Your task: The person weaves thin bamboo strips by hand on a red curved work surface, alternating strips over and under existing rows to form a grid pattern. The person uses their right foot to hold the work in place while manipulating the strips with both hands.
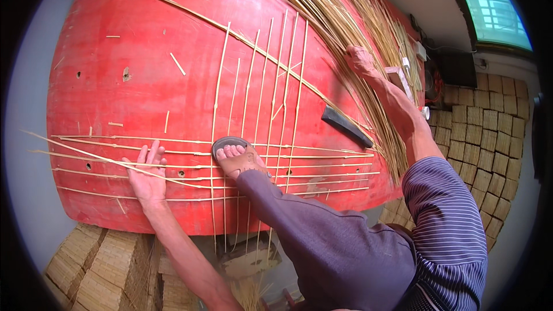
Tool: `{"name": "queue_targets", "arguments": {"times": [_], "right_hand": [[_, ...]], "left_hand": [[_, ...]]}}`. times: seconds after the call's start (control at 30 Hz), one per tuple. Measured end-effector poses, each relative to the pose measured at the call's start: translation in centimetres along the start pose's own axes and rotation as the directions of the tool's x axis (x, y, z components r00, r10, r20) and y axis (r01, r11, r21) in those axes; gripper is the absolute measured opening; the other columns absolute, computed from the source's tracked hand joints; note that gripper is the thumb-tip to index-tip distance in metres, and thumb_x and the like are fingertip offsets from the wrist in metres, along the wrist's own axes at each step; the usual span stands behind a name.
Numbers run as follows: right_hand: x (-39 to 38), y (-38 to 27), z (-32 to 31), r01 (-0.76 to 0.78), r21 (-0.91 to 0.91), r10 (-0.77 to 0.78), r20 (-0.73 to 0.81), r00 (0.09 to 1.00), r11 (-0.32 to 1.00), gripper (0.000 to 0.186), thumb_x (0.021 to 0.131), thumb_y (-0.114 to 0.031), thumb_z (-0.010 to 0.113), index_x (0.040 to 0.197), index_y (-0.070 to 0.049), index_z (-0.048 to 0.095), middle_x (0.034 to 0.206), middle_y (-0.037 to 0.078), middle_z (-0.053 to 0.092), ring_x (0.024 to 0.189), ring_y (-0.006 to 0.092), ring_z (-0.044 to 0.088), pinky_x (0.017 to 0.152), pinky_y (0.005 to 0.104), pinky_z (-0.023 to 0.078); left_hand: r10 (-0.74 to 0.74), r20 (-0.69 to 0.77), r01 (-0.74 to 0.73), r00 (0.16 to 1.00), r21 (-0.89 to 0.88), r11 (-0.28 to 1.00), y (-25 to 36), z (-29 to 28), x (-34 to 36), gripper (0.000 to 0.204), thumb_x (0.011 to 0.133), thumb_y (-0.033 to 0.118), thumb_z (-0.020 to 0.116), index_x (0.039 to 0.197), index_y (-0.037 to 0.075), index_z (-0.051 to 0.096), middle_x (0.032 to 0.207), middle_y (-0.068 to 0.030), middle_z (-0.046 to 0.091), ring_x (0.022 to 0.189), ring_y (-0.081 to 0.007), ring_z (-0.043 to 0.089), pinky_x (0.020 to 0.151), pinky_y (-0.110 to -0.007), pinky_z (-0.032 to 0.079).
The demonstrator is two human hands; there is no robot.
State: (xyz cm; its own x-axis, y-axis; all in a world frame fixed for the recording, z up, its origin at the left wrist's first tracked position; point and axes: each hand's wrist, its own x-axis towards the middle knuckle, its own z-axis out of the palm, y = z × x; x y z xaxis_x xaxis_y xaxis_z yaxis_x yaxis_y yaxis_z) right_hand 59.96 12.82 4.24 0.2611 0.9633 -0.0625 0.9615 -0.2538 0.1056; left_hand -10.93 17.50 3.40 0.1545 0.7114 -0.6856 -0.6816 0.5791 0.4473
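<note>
My left hand (148, 177) is palm up with fingers apart, low on the left of a red board (132, 103). A thin bamboo strip (86, 154) runs across its fingers, over several strips laid sideways. My right hand (361, 62) is at the upper right, its fingers curled onto a long bundle of bamboo strips (322, 17). Between the hands, upright strips (249, 80) cross the sideways ones in an open lattice. My sandalled foot (237, 160) presses on the crossing and hides part of it.
A dark wedge-shaped bar (347, 126) lies beside the bundle. One long strip pair (196, 15) slants across the board. Short offcuts (177, 64) are scattered about. Stacked woven blocks (481, 150) stand at right, more stacks (109, 262) at lower left. A window (492, 6) is at upper right.
</note>
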Motion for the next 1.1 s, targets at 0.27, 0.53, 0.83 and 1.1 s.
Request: {"name": "queue_targets", "arguments": {"times": [0.27, 0.53, 0.83, 1.1], "right_hand": [[0.4, 1.5, -0.6, 0.053, -0.184, -0.049, 0.028, 0.998, 0.982, 0.019, 0.091, -0.021, 0.053, 0.084, -0.006, 0.063, 0.086, 0.019, 0.068, 0.082, 0.0414, 0.067, 0.071, 0.0543, 0.05], [0.5, 2.6, -2.1, 0.111, -0.157, -0.12, -0.049, 0.992, 0.981, 0.017, 0.092, -0.019, 0.054, 0.082, -0.005, 0.056, 0.08, 0.019, 0.067, 0.076, 0.0419, 0.066, 0.066, 0.0539, 0.051], [6.3, -18.0, -8.4, 0.263, 0.553, -0.269, -0.073, 0.96, 0.79, 0.021, 0.098, -0.02, 0.058, 0.09, -0.002, 0.063, 0.072, 0.007, 0.063, 0.068, 0.0155, 0.062, 0.064, 0.0325, 0.049], [4.6, -43.9, -6.1, 0.071, 0.87, -0.481, 0.201, 0.854, 0.488, 0.016, 0.084, -0.009, 0.058, 0.096, -0.001, 0.067, 0.076, 0.019, 0.069, 0.074, 0.0308, 0.072, 0.065, 0.0425, 0.057]], "left_hand": [[0.027, -0.012, -0.026, 1.0, 0.072, 0.997, -0.1, -0.5, 0.3, 0.097, 0.096, 0.065, 0.049, 0.153, -0.007, 0.017, 0.15, -0.0344, 0.037, 0.112, -0.0362, 0.062, 0.087, -0.042, 0.053], [0.023, -0.052, -0.023, 0.998, 0.01, 1.0, 0.3, 0.5, 0.1, 0.098, 0.096, 0.062, 0.054, 0.154, -0.007, 0.014, 0.152, -0.0351, 0.031, 0.127, -0.0393, 0.055, 0.1, -0.046, 0.048], [-0.007, 0.014, 0.008, 1.0, -0.102, 0.995, 0.2, 0.2, 0.4, 0.103, 0.095, 0.057, 0.059, 0.155, -0.007, 0.003, 0.153, -0.0358, 0.03, 0.13, -0.0423, 0.052, 0.101, -0.048, 0.048], [0.004, 0.021, -0.002, 1.0, -0.075, 0.997, 0.2, 0.1, -0.2, 0.107, 0.092, 0.061, 0.06, 0.153, -0.008, 0.007, 0.153, -0.0364, 0.029, 0.135, -0.0463, 0.045, 0.102, -0.052, 0.047]]}}
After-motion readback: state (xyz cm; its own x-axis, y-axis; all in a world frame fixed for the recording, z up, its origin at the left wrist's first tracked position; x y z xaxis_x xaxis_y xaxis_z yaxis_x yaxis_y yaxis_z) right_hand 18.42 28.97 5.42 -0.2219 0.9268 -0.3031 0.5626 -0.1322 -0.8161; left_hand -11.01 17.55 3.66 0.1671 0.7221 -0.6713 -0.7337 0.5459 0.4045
